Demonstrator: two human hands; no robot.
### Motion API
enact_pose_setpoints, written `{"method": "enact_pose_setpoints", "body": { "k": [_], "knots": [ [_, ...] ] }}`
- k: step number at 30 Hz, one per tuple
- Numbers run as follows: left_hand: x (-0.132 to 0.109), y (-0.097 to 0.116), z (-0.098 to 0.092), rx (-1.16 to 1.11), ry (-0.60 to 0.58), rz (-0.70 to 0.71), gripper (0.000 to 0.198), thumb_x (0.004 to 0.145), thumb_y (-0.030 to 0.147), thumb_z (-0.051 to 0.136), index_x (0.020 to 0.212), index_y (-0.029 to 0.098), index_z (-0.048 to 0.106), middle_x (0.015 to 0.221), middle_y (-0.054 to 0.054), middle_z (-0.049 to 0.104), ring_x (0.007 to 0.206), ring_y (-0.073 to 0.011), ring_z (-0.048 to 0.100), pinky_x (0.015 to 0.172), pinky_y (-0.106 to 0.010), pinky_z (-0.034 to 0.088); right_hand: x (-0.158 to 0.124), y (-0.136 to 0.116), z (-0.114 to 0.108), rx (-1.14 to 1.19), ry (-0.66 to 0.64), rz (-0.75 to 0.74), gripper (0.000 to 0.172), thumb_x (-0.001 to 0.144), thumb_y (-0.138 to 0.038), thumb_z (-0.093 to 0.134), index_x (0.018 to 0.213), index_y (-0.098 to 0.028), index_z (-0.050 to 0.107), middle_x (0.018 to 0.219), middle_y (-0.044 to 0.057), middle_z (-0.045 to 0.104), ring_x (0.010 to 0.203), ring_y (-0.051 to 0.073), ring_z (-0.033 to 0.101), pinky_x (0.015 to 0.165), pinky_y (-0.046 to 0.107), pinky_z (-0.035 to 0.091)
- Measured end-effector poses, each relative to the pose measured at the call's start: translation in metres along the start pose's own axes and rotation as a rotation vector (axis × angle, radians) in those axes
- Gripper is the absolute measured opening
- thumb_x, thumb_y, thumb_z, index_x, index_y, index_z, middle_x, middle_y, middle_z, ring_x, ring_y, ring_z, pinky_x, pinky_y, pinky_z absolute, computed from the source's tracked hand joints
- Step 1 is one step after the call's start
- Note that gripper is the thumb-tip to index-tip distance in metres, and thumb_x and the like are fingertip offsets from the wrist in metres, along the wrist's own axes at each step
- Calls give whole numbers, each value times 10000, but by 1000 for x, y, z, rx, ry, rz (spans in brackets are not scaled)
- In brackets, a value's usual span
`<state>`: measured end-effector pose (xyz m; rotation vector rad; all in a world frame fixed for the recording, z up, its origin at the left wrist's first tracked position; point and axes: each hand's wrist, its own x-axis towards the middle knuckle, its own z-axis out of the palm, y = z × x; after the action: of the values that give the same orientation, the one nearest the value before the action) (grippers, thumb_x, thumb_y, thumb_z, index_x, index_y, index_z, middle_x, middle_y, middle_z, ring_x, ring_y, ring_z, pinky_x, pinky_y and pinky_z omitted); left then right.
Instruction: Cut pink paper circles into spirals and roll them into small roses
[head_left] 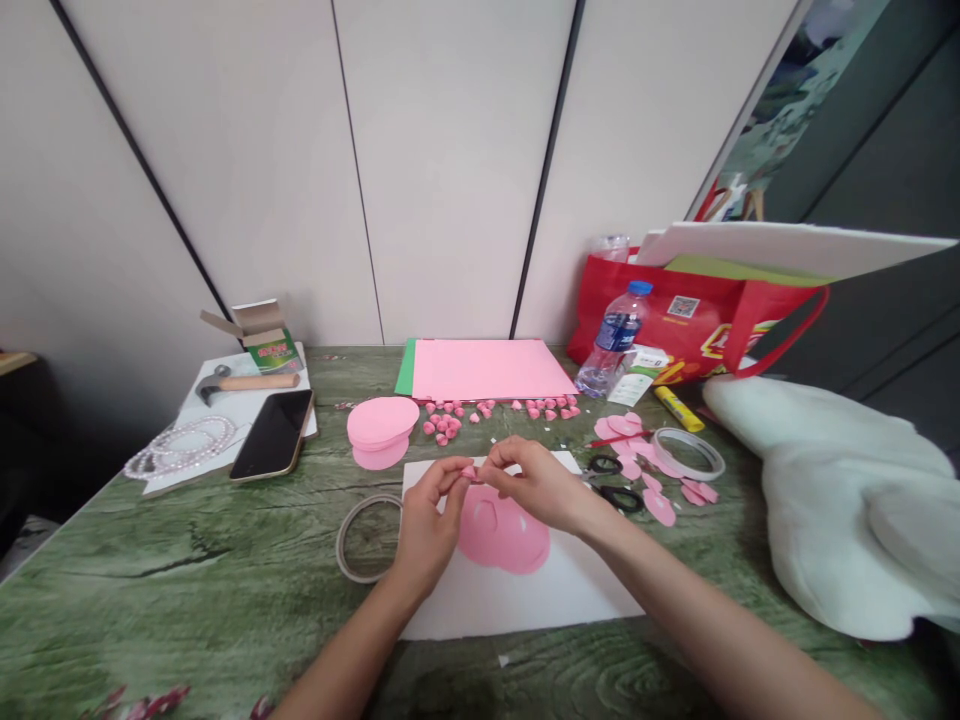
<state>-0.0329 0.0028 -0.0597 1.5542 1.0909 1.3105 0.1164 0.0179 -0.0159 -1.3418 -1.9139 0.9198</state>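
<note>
Between the fingertips of my left hand [433,510] and my right hand [534,482] is a small curled piece of pink paper [470,473]. Both hands are closed in a pinch, thumb against finger, and meet above the far part of a white board [585,595]. Flat pink paper cutouts [510,545] with rounded edges lie on that board, just below my fingers. Beyond my hands, several small rolled pink paper buds [442,427] are scattered in a row. Black-handled scissors [621,498] lie partly hidden beside my right wrist.
To the left are a tape roll [342,548], pink paper discs [382,425], a phone [274,435], a hammer [259,382] and bead strings [184,450]. Pink sheets [491,368] lie behind. A bottle [616,335], red bag [675,320], petals [660,506], another tape roll [716,465] and white plush [832,510] are rightward.
</note>
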Motion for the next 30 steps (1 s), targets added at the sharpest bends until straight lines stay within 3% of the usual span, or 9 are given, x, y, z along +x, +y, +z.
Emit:
{"method": "enact_pose_setpoints", "body": {
  "k": [16, 20, 23, 25, 27, 30],
  "knots": [
    [0, 1, 0, -22, -21, -36, 167, 789, 243, 530, 929, 170, 584, 896, -60, 686, 833, -182, 642, 749, -261, 469, 0, 4, 0, 37, -15, 48, 207, 762, -279, 503, 609, -156, 570, 622, 29, 599, 576, 147, 590, 529, 236, 475],
    [1, 3, 0, -66, -17, -78, 173, 769, 247, 552, 910, 154, 593, 876, -63, 692, 832, -187, 646, 745, -261, 473, -2, 5, 4, -103, 70, -23, 223, 773, -295, 508, 608, -159, 572, 680, 40, 565, 688, 172, 572, 569, 258, 462],
    [2, 3, 0, -172, -13, -129, 168, 750, 243, 573, 885, 144, 591, 824, -56, 700, 798, -184, 654, 737, -262, 481, -4, 8, 10, -167, 163, -100, 117, 766, -238, 521, 676, -168, 546, 747, 43, 532, 702, 171, 548, 590, 284, 457],
    [4, 1, 0, -243, 5, -163, 168, 735, 240, 590, 870, 140, 593, 782, -47, 703, 759, -178, 659, 732, -265, 486, -4, 11, 13, -107, 229, -123, 71, 748, -229, 550, 769, -176, 507, 777, 32, 513, 628, 143, 529, 570, 290, 459],
    [6, 0, 0, -294, 24, -183, 180, 723, 241, 605, 870, 138, 595, 765, -42, 706, 741, -175, 662, 729, -266, 488, -3, 13, 14, 63, 245, -109, 158, 731, -272, 581, 806, -187, 470, 755, 10, 500, 594, 130, 519, 531, 277, 464],
    [7, 1, 0, -326, 39, -191, 203, 720, 249, 612, 888, 138, 588, 799, -55, 711, 770, -186, 662, 736, -275, 485, -2, 16, 13, 417, 115, -26, 218, 762, -393, 535, 731, -182, 486, 695, -3, 512, 664, 144, 554, 546, 266, 490]
  ]
}}
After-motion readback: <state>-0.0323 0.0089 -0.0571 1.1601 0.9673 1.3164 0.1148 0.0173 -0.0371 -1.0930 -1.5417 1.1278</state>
